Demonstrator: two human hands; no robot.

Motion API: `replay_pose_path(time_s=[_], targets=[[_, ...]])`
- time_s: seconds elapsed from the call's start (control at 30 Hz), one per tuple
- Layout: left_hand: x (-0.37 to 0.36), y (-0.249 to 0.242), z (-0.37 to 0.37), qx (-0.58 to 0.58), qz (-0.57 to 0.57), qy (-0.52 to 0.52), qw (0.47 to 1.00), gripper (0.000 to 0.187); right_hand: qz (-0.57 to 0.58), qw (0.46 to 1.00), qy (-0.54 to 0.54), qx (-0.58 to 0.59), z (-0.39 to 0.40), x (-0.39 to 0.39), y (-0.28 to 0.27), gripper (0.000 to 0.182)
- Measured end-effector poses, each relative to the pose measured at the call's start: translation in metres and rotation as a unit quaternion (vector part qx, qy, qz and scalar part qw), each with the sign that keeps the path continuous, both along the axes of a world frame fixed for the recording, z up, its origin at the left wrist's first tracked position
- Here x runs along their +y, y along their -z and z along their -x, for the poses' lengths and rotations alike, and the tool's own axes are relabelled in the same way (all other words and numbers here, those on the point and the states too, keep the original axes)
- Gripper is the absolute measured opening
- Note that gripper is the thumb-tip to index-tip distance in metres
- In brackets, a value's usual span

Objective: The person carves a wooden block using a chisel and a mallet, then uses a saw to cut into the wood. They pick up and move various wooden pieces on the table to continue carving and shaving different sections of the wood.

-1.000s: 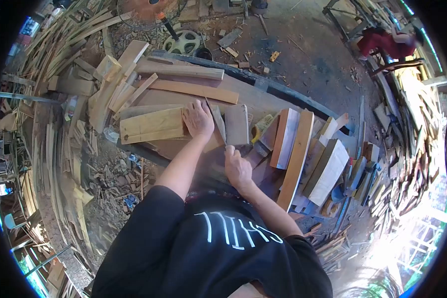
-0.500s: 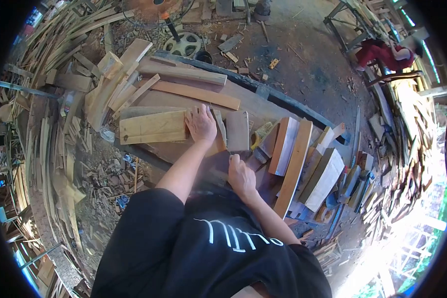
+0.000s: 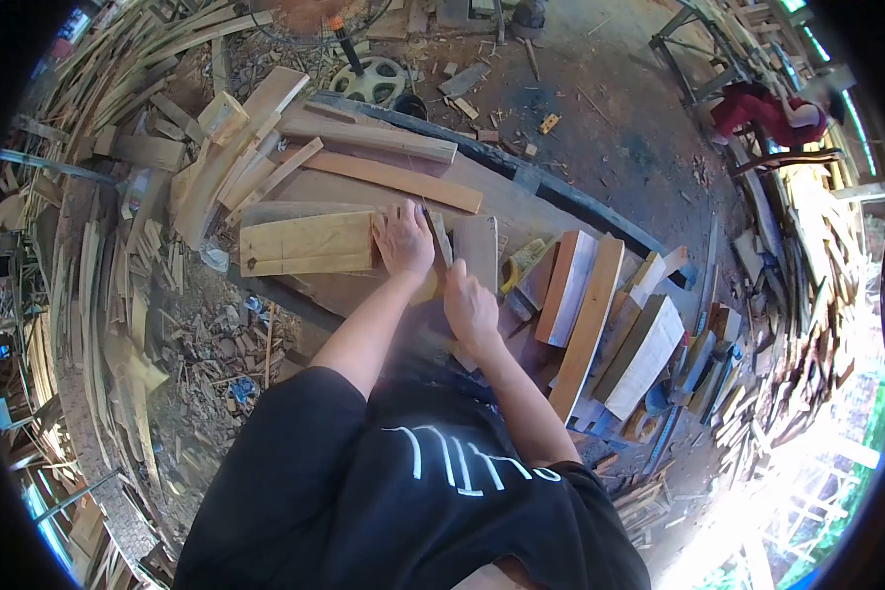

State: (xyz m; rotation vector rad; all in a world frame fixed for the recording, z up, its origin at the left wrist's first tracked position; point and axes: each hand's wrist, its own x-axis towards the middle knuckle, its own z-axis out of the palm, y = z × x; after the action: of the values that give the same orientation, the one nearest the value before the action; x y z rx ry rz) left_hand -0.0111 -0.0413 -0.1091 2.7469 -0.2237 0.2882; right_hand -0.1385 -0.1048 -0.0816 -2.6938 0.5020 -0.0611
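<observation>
My left hand [image 3: 404,243] lies on the right part of a pale wooden block [image 3: 310,244], its fingers stretched forward over the wood. My right hand [image 3: 471,307] is closed just to the right of it, thumb side up. What sits in its fingers is too small and hidden to make out. Between the two hands runs a narrow, dark-edged strip [image 3: 441,234], slanting away from me. A greyish wooden block [image 3: 476,248] stands right beside the strip, partly covered by my right hand.
Long boards [image 3: 388,179] lie at the workbench's far side. Thick timber pieces [image 3: 588,329] fan out on the right, with a yellow tool [image 3: 509,274] near them. Stacked offcuts [image 3: 226,177] stand left. A person in red [image 3: 772,118] sits at the far right.
My right hand has moved forward, away from my body, along the strip, and now overlaps the greyish block. My left hand stays on the pale block. The whole view has shifted slightly.
</observation>
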Motion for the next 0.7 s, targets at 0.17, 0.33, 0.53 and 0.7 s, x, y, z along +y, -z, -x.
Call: replay_pose_path(time_s=[0.17, 0.33, 0.53, 0.7], targets=[[-0.003, -0.003, -0.004, -0.005, 0.003, 0.001, 1.000, 0.021, -0.033, 0.998, 0.011, 0.055, 0.038, 0.004, -0.018, 0.008], [-0.001, -0.008, -0.001, 0.059, -0.003, 0.011, 0.998, 0.022, -0.032, 0.999, -0.003, 0.010, -0.006, -0.005, -0.003, 0.012], [-0.004, -0.008, -0.006, 0.052, 0.003, 0.006, 0.999, 0.021, -0.001, 0.998, 0.000, 0.061, 0.041, 0.002, -0.019, 0.008], [-0.001, -0.006, -0.002, 0.036, -0.010, 0.007, 0.999, 0.020, 0.007, 1.000, -0.002, 0.018, 0.009, 0.001, 0.000, 0.010]])
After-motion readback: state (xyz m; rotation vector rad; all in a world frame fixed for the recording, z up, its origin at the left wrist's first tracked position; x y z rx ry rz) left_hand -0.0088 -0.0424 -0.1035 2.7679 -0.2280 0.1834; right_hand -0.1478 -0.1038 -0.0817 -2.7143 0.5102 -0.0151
